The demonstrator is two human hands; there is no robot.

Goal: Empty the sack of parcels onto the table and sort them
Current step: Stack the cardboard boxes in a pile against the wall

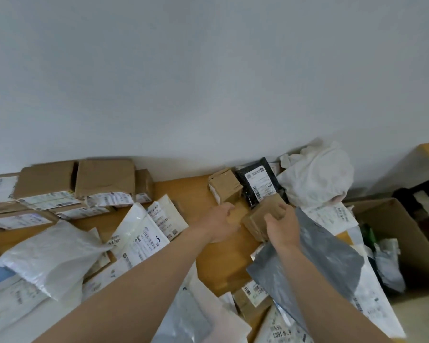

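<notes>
Right hand [282, 229] curls its fingers [274, 215] round a brown box [256, 222] near the worktop's [221, 263] far edge; left hand [219, 225] beside it, grip unclear.

Head-worn view, angled down, table [221, 263] close

With the clock centred on the table [221, 266], bare wood gives you a lane from 6 o'clock through the centre to the wall at 11, narrowed on its right by the brown box [258, 219] that your right hand [282, 231] grips. White mailers [139, 233] and stacked brown cartons [77, 184] block 9 to 10 o'clock. A small taped box [224, 190], black parcel [256, 186] and white sack [317, 174] crowd 12 to 2, and a grey mailer [315, 258] covers 3 to 5.
</notes>
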